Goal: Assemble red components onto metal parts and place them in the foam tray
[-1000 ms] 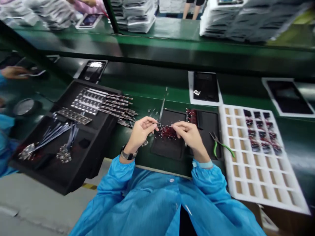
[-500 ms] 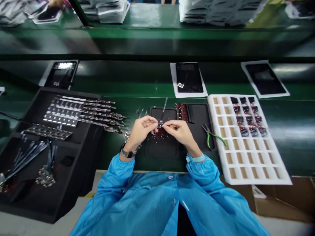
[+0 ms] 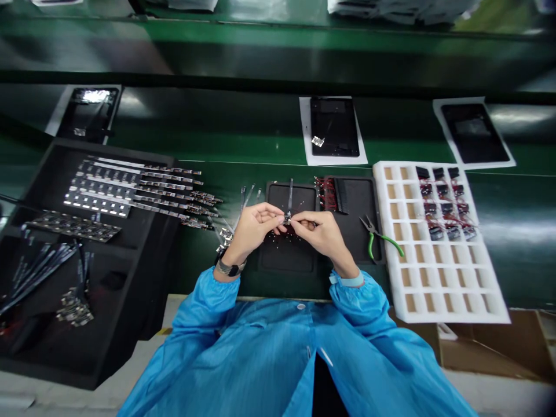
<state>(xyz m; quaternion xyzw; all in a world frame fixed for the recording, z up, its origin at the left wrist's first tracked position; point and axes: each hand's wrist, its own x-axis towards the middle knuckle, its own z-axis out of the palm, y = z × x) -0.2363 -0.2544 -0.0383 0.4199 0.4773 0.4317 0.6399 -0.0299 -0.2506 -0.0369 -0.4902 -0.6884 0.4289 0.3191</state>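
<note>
My left hand (image 3: pixel 252 227) and my right hand (image 3: pixel 320 233) meet above a small black tray (image 3: pixel 286 260), fingers pinched together on a tiny electronic part (image 3: pixel 287 219) with a thin strip rising from it. Small red-wired parts (image 3: pixel 284 233) lie loose on the tray beneath my fingers. A wristwatch (image 3: pixel 229 267) sits on my left wrist. Both sleeves are blue.
A large black tray (image 3: pixel 143 255) at left holds rows of flex strips (image 3: pixel 130 191). A white foam grid tray (image 3: pixel 434 289) at right holds several red-wired modules (image 3: pixel 443 208). Green-handled pliers (image 3: pixel 382 238) lie beside it. Dark panels on white sheets (image 3: pixel 332 127) rest on the green conveyor.
The view has swung right and down, so the trays shifted left in frame. My hands stay together on the small part, drawn slightly closer.
</note>
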